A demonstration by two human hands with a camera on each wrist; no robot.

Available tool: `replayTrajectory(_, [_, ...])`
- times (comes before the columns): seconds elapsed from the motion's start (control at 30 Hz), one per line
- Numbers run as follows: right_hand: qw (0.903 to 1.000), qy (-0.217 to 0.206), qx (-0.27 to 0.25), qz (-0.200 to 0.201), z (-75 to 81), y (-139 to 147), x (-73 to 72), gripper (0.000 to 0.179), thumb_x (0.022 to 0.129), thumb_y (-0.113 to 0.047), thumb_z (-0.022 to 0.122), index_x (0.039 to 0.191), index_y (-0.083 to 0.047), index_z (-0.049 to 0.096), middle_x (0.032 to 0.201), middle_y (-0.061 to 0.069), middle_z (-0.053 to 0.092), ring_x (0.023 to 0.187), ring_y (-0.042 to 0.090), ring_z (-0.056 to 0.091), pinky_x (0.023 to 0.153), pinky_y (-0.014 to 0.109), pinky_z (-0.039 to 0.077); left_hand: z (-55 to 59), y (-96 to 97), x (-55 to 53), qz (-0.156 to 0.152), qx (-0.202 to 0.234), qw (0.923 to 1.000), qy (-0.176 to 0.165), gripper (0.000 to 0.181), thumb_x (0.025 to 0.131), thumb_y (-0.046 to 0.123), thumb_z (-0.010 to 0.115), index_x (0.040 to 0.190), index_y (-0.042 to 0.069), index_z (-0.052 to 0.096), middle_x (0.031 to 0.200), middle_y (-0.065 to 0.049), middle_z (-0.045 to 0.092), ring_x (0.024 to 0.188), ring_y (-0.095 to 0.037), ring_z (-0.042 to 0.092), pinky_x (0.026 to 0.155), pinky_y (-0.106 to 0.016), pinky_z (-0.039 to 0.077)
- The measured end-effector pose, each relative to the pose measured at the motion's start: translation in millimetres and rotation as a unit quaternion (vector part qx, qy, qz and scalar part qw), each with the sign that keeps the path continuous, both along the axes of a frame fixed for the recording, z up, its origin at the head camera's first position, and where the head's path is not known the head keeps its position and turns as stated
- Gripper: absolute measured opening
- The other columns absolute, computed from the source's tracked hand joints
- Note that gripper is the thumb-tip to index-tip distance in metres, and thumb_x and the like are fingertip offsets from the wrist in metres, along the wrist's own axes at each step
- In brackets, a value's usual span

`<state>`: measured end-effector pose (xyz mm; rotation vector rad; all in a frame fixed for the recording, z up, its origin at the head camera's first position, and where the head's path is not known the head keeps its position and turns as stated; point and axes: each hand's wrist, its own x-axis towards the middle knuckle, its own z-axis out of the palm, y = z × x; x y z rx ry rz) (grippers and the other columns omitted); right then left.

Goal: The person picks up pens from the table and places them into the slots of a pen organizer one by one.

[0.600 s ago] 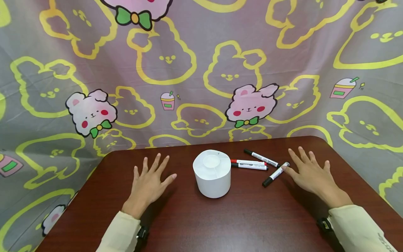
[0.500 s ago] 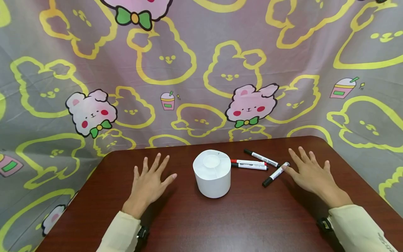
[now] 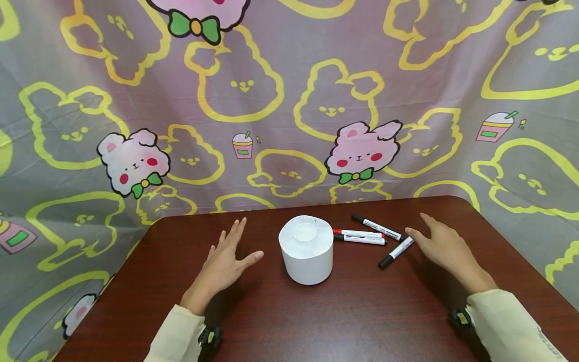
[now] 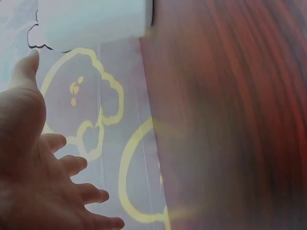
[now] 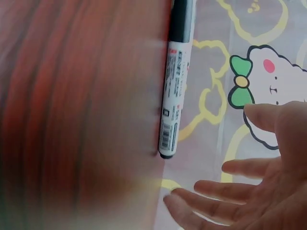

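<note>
A white round pen holder (image 3: 309,269) with several compartments stands upright in the middle of the table. To its left my left hand (image 3: 222,266) hovers, fingers extended and thumb pointing toward the holder, holding nothing. In the left wrist view the holder's side (image 4: 96,21) shows at the top, apart from the fingers. My right hand (image 3: 448,251), also holding nothing, is beside a black-capped whiteboard marker (image 3: 396,252) and hides its far end in the head view. The right wrist view shows this marker (image 5: 173,96) lying on the table, with the fingers spread and apart from it.
Another black-capped marker (image 3: 379,228) lies farther back. A red marker (image 3: 362,234) and a black one (image 3: 364,240) lie side by side right of the holder. Behind the brown table (image 3: 344,317) hangs a cartoon-patterned curtain (image 3: 280,90).
Both hands have turned from palm down to palms facing inward. The left hand has shifted slightly right. The holder and markers keep their places on the table.
</note>
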<state>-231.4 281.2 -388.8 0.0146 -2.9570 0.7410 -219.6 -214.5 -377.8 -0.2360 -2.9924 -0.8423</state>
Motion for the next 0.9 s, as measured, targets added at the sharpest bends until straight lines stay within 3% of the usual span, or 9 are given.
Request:
replayTrajectory(0.07, [0.9998, 0.001, -0.019, -0.006, -1.2, 0, -2.1, 0.085, 0.107, -0.055, 0.049, 0.155, 0.013, 0.032, 0.152, 0.043, 0.040, 0.135, 0.064, 0.042, 0.105, 0.075, 0.039, -0.2, 3.4, -0.6, -0.007, 0.032, 0.9994, -0.006, 0.104, 0.093, 0.066, 0.067, 0.170, 0.034, 0.004, 0.178, -0.002, 0.005, 0.162, -0.046, 0.003, 0.123, -0.075, 0.004])
replayTrajectory(0.13, [0.9988, -0.006, -0.047, -0.012, -2.4, -1, -3.3, 0.085, 0.107, -0.054, 0.050, 0.154, 0.014, 0.033, 0.147, 0.044, 0.044, 0.120, 0.057, 0.059, 0.098, 0.068, 0.048, -0.7, 7.9, -1.2, -0.014, 0.067, 0.9976, -0.012, 0.105, 0.093, 0.058, 0.073, 0.170, 0.033, 0.006, 0.178, -0.002, 0.007, 0.162, -0.044, 0.002, 0.124, -0.073, 0.005])
replayTrajectory(0.2, [0.9963, -0.018, -0.082, -0.019, -3.6, -1, -4.4, 0.084, 0.107, -0.053, 0.051, 0.153, 0.015, 0.033, 0.143, 0.045, 0.048, 0.101, 0.047, 0.071, 0.087, 0.057, 0.058, -1.9, 12.4, -2.2, -0.018, 0.096, 0.9951, -0.014, 0.106, 0.092, 0.051, 0.078, 0.170, 0.031, 0.008, 0.178, -0.002, 0.010, 0.162, -0.043, 0.003, 0.126, -0.070, 0.009])
replayTrajectory(0.3, [0.9878, -0.038, -0.148, -0.030, -4.6, -2, -5.7, 0.082, 0.107, -0.049, 0.053, 0.152, 0.016, 0.032, 0.138, 0.046, 0.050, 0.080, 0.028, 0.074, 0.068, 0.040, 0.063, -4.3, 19.0, -3.4, -0.026, 0.128, 0.9914, -0.013, 0.108, 0.089, 0.047, 0.082, 0.170, 0.028, 0.012, 0.177, -0.005, 0.015, 0.162, -0.044, 0.007, 0.126, -0.068, 0.016])
replayTrajectory(0.43, [0.9746, -0.060, -0.210, -0.048, -5.3, -2, -7.8, 0.082, 0.107, -0.046, 0.053, 0.151, 0.019, 0.030, 0.137, 0.044, 0.049, 0.085, 0.024, 0.072, 0.068, 0.035, 0.064, -7.5, 26.7, -5.0, -0.038, 0.150, 0.9878, -0.012, 0.110, 0.087, 0.044, 0.085, 0.170, 0.029, 0.014, 0.176, -0.007, 0.019, 0.161, -0.040, 0.018, 0.125, -0.065, 0.022])
replayTrajectory(0.57, [0.9670, -0.082, -0.235, -0.053, -6.5, 2, -9.7, 0.080, 0.107, -0.044, 0.054, 0.150, 0.019, 0.031, 0.135, 0.041, 0.049, 0.084, 0.021, 0.071, 0.070, 0.035, 0.064, -10.2, 32.7, -6.0, -0.047, 0.172, 0.9837, -0.025, 0.111, 0.085, 0.043, 0.087, 0.169, 0.033, 0.014, 0.175, -0.006, 0.022, 0.160, -0.036, 0.024, 0.125, -0.064, 0.025])
replayTrajectory(0.77, [0.9586, -0.107, -0.261, -0.035, -11.1, 8, -14.6, 0.073, 0.107, -0.036, 0.058, 0.150, 0.017, 0.033, 0.141, 0.038, 0.047, 0.089, 0.018, 0.068, 0.074, 0.035, 0.064, -14.0, 38.3, -8.4, -0.058, 0.193, 0.9787, -0.038, 0.112, 0.083, 0.048, 0.087, 0.169, 0.034, 0.016, 0.175, -0.006, 0.022, 0.160, -0.035, 0.023, 0.125, -0.064, 0.024])
replayTrajectory(0.9, [0.9542, -0.116, -0.276, -0.015, -14.9, 13, -18.4, 0.069, 0.106, -0.028, 0.061, 0.152, 0.014, 0.034, 0.136, 0.034, 0.056, 0.090, 0.015, 0.066, 0.075, 0.034, 0.064, -16.1, 42.7, -12.1, -0.077, 0.212, 0.9735, -0.038, 0.112, 0.085, 0.042, 0.088, 0.169, 0.029, 0.016, 0.175, -0.007, 0.019, 0.162, -0.034, 0.019, 0.127, -0.063, 0.020])
